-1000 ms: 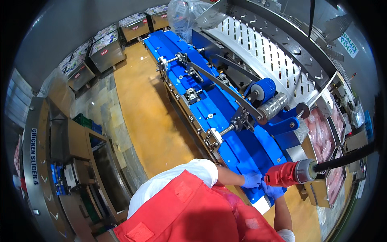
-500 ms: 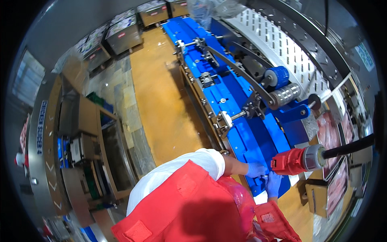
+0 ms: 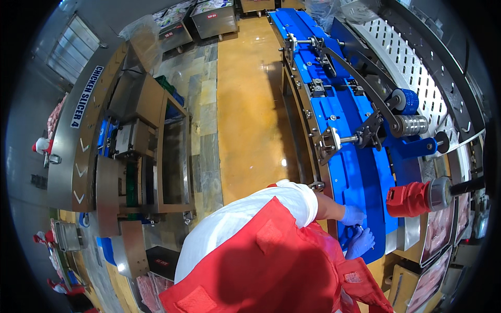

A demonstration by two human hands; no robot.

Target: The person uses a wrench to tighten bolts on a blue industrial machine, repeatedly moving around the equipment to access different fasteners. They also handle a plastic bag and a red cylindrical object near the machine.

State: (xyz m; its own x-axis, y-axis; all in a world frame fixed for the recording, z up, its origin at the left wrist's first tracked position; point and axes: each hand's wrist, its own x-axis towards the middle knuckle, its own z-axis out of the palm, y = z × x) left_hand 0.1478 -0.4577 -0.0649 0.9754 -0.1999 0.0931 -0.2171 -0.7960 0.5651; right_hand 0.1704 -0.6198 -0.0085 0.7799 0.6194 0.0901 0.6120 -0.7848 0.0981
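Observation:
At the near end of a long blue machine bed (image 3: 342, 156), my left hand (image 3: 354, 215) and my right hand (image 3: 361, 243) work close together, both in thin purple-blue gloves. A small metallic fitting (image 3: 359, 228) shows between them, too small to name exactly. Bent inward, the left fingers are closed at this piece. My right hand curls up from below, its fingers closed near the same spot; what it holds is partly hidden. Just right of the hands hangs a red plug connector (image 3: 408, 200) on a thick black cable (image 3: 468, 185).
Metal rollers (image 3: 409, 125), a blue textured roller (image 3: 406, 101) and brackets stand over the bed. Beyond lies a slotted white panel (image 3: 404, 62). At right are trays of pink meat (image 3: 437, 232). A steel machine (image 3: 86, 141) stands left, wheeled steel bins (image 3: 214, 19) at the back.
The view has swung left, so the scene sits further right in the picture. Both hands remain at the bed's near end; the right hand's back and fingers are turned more into view.

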